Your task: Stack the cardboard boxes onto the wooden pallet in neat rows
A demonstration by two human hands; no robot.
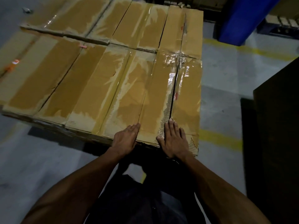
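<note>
Several long cardboard boxes sealed with brown tape lie side by side in two rows, forming a flat layer that fills the upper half of the view. The nearest box (153, 97) on the right of the front row lies under both hands. My left hand (125, 138) rests flat on its near end with straight fingers. My right hand (174, 139) lies flat beside it, fingers straight, along the seam to the rightmost box (187, 101). The pallet beneath is hidden by the boxes.
Grey concrete floor (223, 75) with yellow painted lines (218, 138) lies to the right. A dark tall object (278, 126) stands at the right edge. A blue column (239, 18) and another pallet (281, 25) stand at the back right.
</note>
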